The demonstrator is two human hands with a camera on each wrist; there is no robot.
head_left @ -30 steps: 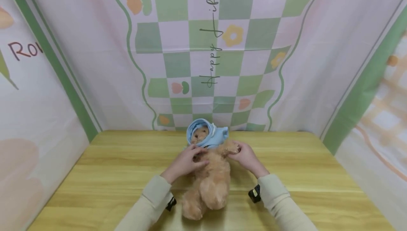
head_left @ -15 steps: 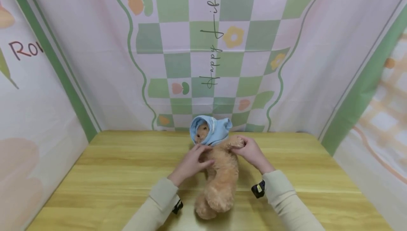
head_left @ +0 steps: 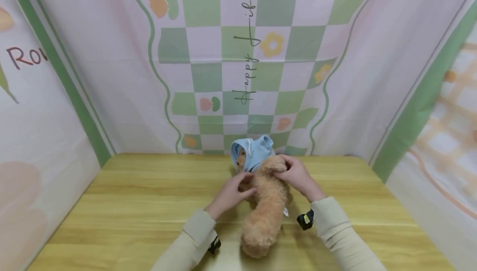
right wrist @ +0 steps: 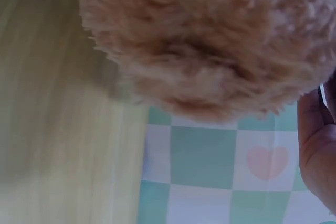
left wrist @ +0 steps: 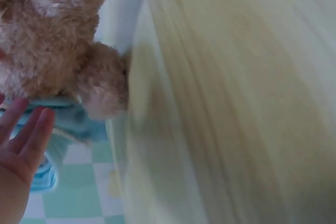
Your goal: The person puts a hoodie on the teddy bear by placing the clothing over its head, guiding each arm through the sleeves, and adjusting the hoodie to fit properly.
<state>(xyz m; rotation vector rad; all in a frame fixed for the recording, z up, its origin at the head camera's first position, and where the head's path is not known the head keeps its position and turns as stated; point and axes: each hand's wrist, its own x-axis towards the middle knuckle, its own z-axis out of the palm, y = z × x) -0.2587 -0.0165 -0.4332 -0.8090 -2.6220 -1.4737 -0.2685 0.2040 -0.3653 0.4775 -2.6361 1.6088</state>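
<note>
A light-brown teddy bear [head_left: 270,196] lies turned onto its side on the wooden table, legs toward me. A light-blue hoodie [head_left: 261,151] covers its head, and part of the face shows through the hood opening. My right hand [head_left: 299,177] grips the bear's raised arm [head_left: 273,165]. Against the bear's chest side rests my left hand [head_left: 232,192], thumb and fingers spread apart; in the left wrist view its fingers [left wrist: 34,135] look fairly straight beside the hoodie's hem. The right wrist view shows mostly fur [right wrist: 210,51], with part of the right hand at its edge.
The wooden table [head_left: 149,204] extends on both sides of the bear. Behind it hangs a green-and-white checked cloth [head_left: 238,72], close to the hoodie. Patterned cloth walls stand left and right. A small white tag [head_left: 285,212] sticks out by the bear's back.
The bear has shifted right and rolled further onto its side, so its face and legs show less. Both hands have moved right with it, the right still gripping the arm.
</note>
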